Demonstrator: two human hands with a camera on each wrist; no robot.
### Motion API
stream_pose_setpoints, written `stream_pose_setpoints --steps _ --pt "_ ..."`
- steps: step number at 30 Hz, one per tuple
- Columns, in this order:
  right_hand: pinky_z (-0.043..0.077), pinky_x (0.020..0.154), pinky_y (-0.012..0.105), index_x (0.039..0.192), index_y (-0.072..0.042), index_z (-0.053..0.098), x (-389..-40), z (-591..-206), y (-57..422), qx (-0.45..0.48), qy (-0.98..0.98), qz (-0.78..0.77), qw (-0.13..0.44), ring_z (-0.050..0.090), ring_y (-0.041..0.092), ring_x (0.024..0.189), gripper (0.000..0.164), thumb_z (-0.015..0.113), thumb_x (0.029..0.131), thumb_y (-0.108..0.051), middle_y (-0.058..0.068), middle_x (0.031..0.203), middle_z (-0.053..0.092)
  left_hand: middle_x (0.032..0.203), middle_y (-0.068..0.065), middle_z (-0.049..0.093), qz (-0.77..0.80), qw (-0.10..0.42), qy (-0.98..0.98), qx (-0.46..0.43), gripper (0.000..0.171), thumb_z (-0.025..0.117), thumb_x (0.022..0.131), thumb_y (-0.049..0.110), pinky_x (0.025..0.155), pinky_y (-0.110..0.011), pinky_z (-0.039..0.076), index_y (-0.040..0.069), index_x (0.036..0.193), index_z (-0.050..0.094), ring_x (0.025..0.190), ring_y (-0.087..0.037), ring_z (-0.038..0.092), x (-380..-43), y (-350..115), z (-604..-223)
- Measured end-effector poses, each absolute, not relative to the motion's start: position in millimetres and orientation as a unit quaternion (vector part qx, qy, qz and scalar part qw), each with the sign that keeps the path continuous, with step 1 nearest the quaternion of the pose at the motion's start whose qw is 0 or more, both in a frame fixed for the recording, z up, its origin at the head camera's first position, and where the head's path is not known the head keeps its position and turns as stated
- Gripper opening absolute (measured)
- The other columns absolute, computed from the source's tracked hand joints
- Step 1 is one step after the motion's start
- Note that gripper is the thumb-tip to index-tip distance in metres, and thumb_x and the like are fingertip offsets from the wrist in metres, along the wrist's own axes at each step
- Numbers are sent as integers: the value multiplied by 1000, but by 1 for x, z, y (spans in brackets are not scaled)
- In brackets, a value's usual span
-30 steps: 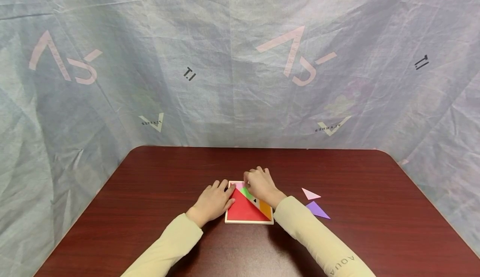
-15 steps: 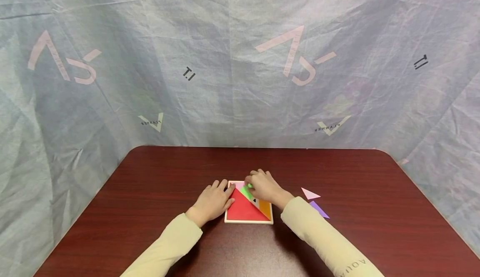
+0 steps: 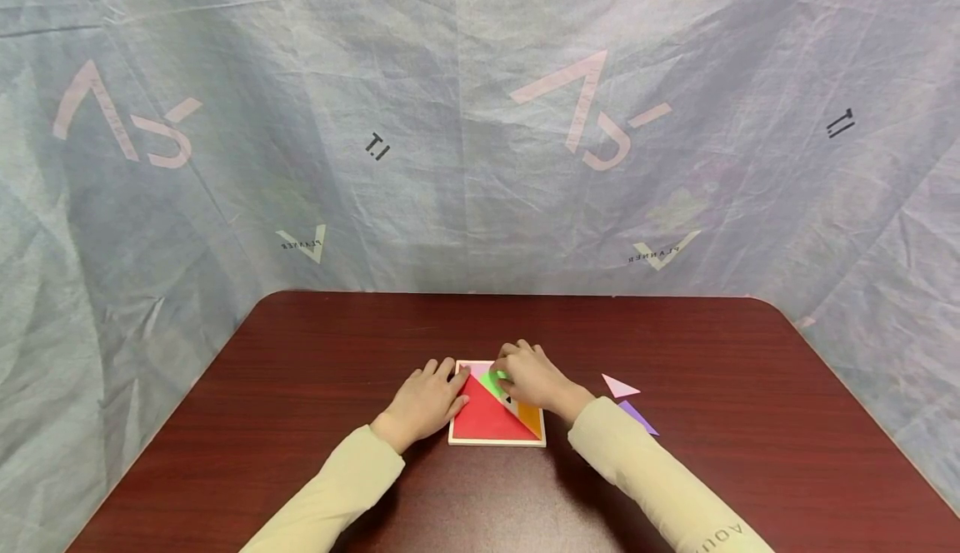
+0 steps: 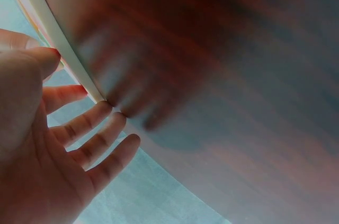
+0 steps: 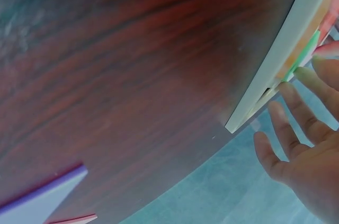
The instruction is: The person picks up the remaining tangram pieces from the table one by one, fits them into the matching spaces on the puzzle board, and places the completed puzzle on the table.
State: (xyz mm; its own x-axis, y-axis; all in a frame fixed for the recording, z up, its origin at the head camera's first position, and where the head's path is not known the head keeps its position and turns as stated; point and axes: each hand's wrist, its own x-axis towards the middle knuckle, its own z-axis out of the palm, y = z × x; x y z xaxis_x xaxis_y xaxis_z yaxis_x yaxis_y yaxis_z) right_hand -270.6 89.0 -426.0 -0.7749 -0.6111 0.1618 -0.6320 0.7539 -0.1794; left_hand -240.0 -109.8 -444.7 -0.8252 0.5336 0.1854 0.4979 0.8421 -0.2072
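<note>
A square wooden tangram tray (image 3: 498, 444) lies in front of me, holding a red triangle (image 3: 491, 416), an orange triangle (image 3: 531, 421), a pink piece (image 3: 477, 367) and a green tangram piece (image 3: 491, 382). My left hand (image 3: 424, 403) rests against the tray's left side, fingers spread, thumb by the red triangle. In the left wrist view its fingertips touch the tray's pale rim (image 4: 63, 44). Over the tray's far right part, my right hand (image 3: 532, 376) pinches the green piece between thumb and index finger. That hand covers the tray's far right corner.
To the right of the tray, a pink triangle (image 3: 620, 386) and a purple triangle (image 3: 637, 417) lie loose on the dark red wooden table (image 3: 360, 332). My right sleeve partly covers the purple one. A grey printed cloth (image 3: 465, 203) hangs behind the table.
My right hand has shifted slightly right and nearer, and more of the green piece shows. My left hand stays where it was.
</note>
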Motion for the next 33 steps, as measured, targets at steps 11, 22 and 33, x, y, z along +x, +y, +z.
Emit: stream_pose_setpoints --steps 11,22,33 --pt "38 76 41 100 -14 68 -270 -424 95 328 -935 124 56 48 21 89 18 65 82 -13 1 100 60 112 -9 51 74 110 -954 -269 43 48 92 41 76 -37 47 16 127 55 93 -23 50 -239 -109 -442" --pt "38 75 43 97 -14 68 -271 -418 111 311 -938 134 70 48 21 86 15 64 83 -13 0 96 61 113 -9 51 75 114 -953 -270 43 48 92 40 77 -37 47 16 127 55 95 -24 50 -239 -109 -443" --pt "39 71 40 93 -13 69 -267 -418 133 293 -943 124 96 50 22 86 15 67 79 -11 0 94 62 112 -9 51 75 120 -951 -274 43 48 92 40 76 -36 48 15 127 55 94 -24 50 -239 -110 -445"
